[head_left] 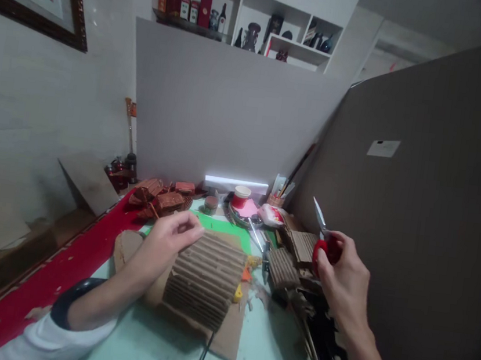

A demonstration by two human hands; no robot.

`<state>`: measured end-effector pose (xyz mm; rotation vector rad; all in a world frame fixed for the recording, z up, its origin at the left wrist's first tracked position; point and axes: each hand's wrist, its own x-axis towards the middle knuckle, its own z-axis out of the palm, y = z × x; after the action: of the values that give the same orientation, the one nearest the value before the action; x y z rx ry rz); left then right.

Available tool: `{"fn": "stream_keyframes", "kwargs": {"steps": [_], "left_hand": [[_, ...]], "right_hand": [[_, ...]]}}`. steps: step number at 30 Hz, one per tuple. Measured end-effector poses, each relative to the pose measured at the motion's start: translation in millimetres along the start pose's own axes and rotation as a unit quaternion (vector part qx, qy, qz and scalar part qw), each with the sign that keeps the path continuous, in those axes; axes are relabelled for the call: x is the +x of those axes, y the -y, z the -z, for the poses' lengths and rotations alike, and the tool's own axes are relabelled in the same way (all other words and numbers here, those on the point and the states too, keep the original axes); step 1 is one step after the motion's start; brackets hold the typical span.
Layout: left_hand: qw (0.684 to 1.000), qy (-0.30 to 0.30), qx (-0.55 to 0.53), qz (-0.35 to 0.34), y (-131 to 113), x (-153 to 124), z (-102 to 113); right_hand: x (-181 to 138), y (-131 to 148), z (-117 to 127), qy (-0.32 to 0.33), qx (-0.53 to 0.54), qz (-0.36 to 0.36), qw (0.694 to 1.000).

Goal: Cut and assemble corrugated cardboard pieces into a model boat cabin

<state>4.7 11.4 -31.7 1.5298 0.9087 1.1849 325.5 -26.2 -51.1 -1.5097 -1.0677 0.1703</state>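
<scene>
My left hand (176,233) pinches the upper left edge of a bent piece of corrugated cardboard (206,275), ridges facing me. This piece is raised over the table, above a flat brown cardboard sheet (227,339). On the right, my right hand (343,274) is closed around the red handles of a pair of scissors (321,228). Their blades point up and to the left, away from the cardboard. Part of an orange and a yellow thing (238,292) shows past the cardboard's right edge; the rest is hidden behind it.
Reddish-brown cardboard pieces (170,202) lie at the back left. A red and white tub (242,196) stands at the back, near a brush holder (277,196). More corrugated scraps (284,269) pile up on the right. Grey panels (231,114) enclose the table; a black cable (202,359) runs in front.
</scene>
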Motion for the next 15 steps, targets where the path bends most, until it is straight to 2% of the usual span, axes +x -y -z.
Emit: {"fn": "stream_keyframes", "kwargs": {"steps": [1, 3, 5, 8, 11, 15], "left_hand": [[1.000, 0.001, -0.002, -0.001, 1, 0, 1], [1.000, 0.008, -0.002, 0.001, 4, 0, 2], [1.000, 0.019, 0.004, 0.004, 4, -1, 4], [0.999, 0.030, 0.028, 0.006, 0, -3, 3], [0.998, 0.033, 0.058, 0.004, -5, -5, 1], [0.996, 0.065, 0.061, 0.009, -8, -4, -1]], "right_hand": [[-6, 7, -7, 0.026, 0.023, -0.006, 0.999], [-20, 24, -22, 0.126, 0.088, -0.035, 0.988], [-36, 39, -37, 0.225, 0.154, -0.073, 0.959], [-58, 57, -54, 0.333, 0.225, -0.118, 0.908], [-72, 68, -61, 0.388, 0.265, -0.138, 0.872], [-80, 72, -62, 0.369, 0.300, -0.136, 0.869]]}}
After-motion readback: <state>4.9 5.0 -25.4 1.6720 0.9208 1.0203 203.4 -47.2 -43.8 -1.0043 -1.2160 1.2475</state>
